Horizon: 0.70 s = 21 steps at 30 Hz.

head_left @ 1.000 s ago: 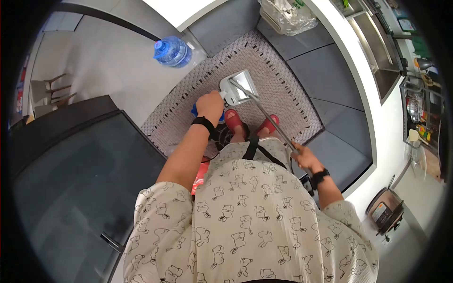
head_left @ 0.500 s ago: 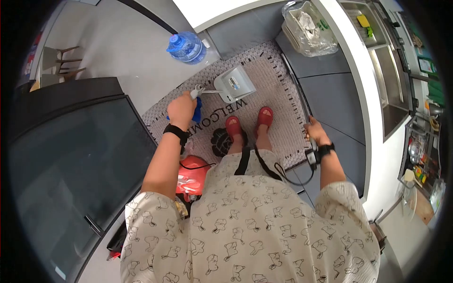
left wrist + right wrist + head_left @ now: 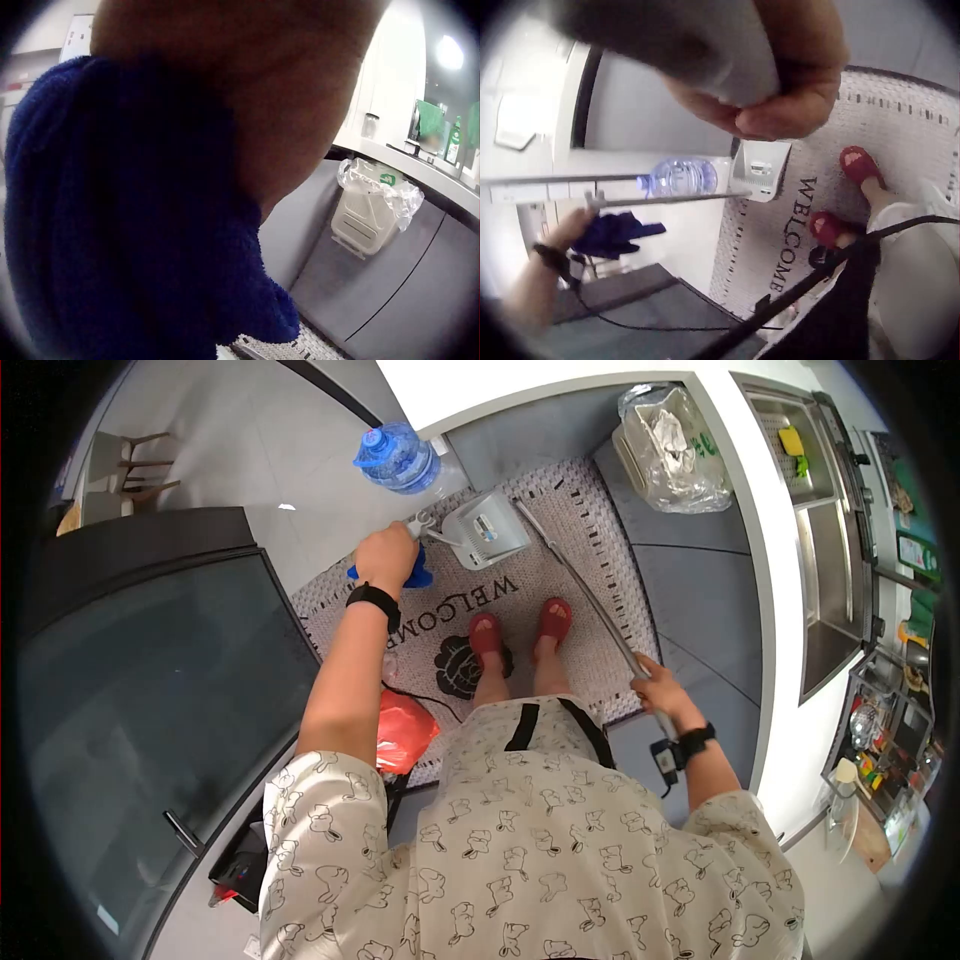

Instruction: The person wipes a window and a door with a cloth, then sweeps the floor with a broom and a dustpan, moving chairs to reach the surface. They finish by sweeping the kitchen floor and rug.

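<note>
In the head view my left hand [image 3: 386, 556] grips the handle end of a long-handled light grey dustpan [image 3: 486, 530]. A dark blue cloth [image 3: 418, 572] hangs from the same hand; it fills much of the left wrist view [image 3: 135, 217]. In the right wrist view the dustpan's pan shows over the mat beyond the handle. My right hand [image 3: 662, 688] grips a long grey pole [image 3: 590, 592], fingers curled round its thick upper part in the right wrist view. The pole slants forward and left, its far end close beside the dustpan in the head view.
Red slippers [image 3: 554, 622] are on my feet, on a WELCOME mat [image 3: 590, 520]. A large blue water bottle [image 3: 398, 458] stands by the mat's far left corner. A lined bin [image 3: 632, 455] hangs on the grey cabinet. A red bag [image 3: 404, 732] lies beside my left leg.
The pole, over the dustpan at first, swung out to the mat's right side and has come back toward the dustpan. The left hand has shifted left with the dustpan handle and cloth.
</note>
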Each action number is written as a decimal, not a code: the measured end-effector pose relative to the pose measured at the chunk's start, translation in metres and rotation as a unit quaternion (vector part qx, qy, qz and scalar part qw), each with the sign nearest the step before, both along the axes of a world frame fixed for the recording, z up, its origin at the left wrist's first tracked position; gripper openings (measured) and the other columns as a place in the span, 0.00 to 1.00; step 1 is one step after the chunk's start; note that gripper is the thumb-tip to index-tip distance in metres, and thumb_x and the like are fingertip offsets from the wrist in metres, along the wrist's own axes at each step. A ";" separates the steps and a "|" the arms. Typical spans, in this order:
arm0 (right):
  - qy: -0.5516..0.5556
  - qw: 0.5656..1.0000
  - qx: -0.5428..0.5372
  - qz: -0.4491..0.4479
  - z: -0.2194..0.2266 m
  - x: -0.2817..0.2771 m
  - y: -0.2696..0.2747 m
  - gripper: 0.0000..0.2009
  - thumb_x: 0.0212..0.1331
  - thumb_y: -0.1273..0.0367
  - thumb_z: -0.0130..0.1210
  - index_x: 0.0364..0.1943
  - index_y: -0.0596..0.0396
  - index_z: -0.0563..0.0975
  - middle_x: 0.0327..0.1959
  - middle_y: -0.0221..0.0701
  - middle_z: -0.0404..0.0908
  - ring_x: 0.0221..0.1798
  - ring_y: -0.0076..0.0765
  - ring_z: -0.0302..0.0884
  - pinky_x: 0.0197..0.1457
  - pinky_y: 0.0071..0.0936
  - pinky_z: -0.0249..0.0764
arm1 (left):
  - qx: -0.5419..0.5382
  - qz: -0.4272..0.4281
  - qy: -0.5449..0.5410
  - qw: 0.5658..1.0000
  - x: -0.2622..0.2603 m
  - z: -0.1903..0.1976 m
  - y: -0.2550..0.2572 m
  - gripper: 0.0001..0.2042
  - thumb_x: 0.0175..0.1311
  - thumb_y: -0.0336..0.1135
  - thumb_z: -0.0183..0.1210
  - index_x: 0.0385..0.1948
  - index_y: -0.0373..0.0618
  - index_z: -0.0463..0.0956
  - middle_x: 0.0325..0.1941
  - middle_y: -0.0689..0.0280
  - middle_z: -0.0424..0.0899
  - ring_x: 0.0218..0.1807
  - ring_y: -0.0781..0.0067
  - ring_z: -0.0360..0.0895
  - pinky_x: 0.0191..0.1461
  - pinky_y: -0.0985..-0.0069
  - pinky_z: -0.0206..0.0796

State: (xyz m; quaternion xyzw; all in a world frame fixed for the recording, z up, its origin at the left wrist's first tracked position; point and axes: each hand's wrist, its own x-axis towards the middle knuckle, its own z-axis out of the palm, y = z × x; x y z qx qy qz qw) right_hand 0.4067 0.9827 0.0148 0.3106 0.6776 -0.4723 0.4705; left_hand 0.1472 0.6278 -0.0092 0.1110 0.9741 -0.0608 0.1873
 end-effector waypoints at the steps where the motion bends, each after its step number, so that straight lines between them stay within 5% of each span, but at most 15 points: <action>1: -0.002 0.999 0.004 -0.040 0.013 0.002 0.007 0.30 0.47 0.72 0.47 0.59 0.60 0.56 0.18 0.35 0.72 0.15 0.29 0.67 0.19 0.26 0.65 | 0.010 0.002 0.000 1.000 0.003 0.002 -0.004 0.09 0.51 0.36 0.49 0.27 0.40 0.73 0.24 0.53 0.79 0.29 0.55 0.78 0.33 0.63 0.70; 5: 0.076 0.991 0.073 -0.078 -0.003 -0.009 0.005 0.31 0.46 0.74 0.45 0.60 0.59 0.55 0.14 0.31 0.70 0.11 0.26 0.63 0.15 0.24 0.62 | 0.022 0.031 -0.008 0.999 0.008 -0.005 -0.003 0.09 0.52 0.34 0.47 0.27 0.40 0.74 0.25 0.52 0.79 0.29 0.54 0.78 0.33 0.62 0.70; 9: 0.100 0.983 0.098 -0.119 -0.082 -0.073 0.013 0.22 0.44 0.75 0.44 0.49 0.63 0.65 0.14 0.37 0.71 0.11 0.32 0.67 0.16 0.27 0.65 | 0.016 0.040 0.001 0.999 0.008 -0.013 0.002 0.10 0.52 0.34 0.45 0.27 0.40 0.74 0.25 0.52 0.79 0.29 0.54 0.78 0.33 0.61 0.70; 11: 0.106 0.982 0.136 0.077 -0.111 -0.101 0.003 0.19 0.42 0.74 0.46 0.43 0.65 0.66 0.20 0.47 0.74 0.20 0.46 0.74 0.25 0.35 0.69 | 0.015 0.014 0.009 1.000 0.005 -0.012 0.002 0.10 0.53 0.34 0.45 0.27 0.40 0.74 0.24 0.53 0.79 0.29 0.55 0.78 0.31 0.62 0.70; 12: 0.105 0.982 0.135 0.078 -0.112 -0.100 0.002 0.19 0.42 0.74 0.46 0.43 0.65 0.66 0.20 0.47 0.74 0.20 0.46 0.74 0.25 0.35 0.69 | 0.015 0.015 0.008 1.000 0.006 -0.013 0.002 0.10 0.53 0.34 0.45 0.27 0.40 0.74 0.24 0.53 0.79 0.29 0.55 0.78 0.31 0.62 0.70; 15: 0.187 0.942 0.189 0.205 -0.095 -0.080 0.016 0.22 0.39 0.73 0.47 0.45 0.65 0.67 0.34 0.55 0.74 0.40 0.58 0.71 0.41 0.40 0.68 | 0.016 0.025 0.015 0.999 0.011 -0.013 0.003 0.09 0.52 0.34 0.46 0.26 0.40 0.74 0.23 0.53 0.79 0.28 0.56 0.78 0.31 0.64 0.71; 18: 0.061 0.992 0.106 0.043 -0.004 -0.064 0.032 0.30 0.39 0.73 0.47 0.55 0.62 0.62 0.21 0.40 0.75 0.18 0.32 0.72 0.25 0.27 0.67 | 0.019 0.031 0.012 0.999 0.012 -0.014 0.001 0.09 0.52 0.34 0.46 0.25 0.41 0.74 0.23 0.53 0.79 0.28 0.55 0.78 0.31 0.63 0.71; 21: 0.104 0.985 0.140 0.012 -0.017 -0.051 0.024 0.29 0.40 0.73 0.48 0.54 0.63 0.62 0.21 0.42 0.75 0.16 0.33 0.71 0.21 0.28 0.66 | 0.046 0.041 0.036 0.997 0.011 -0.020 -0.001 0.10 0.49 0.39 0.53 0.22 0.40 0.72 0.21 0.53 0.78 0.26 0.54 0.77 0.31 0.64 0.69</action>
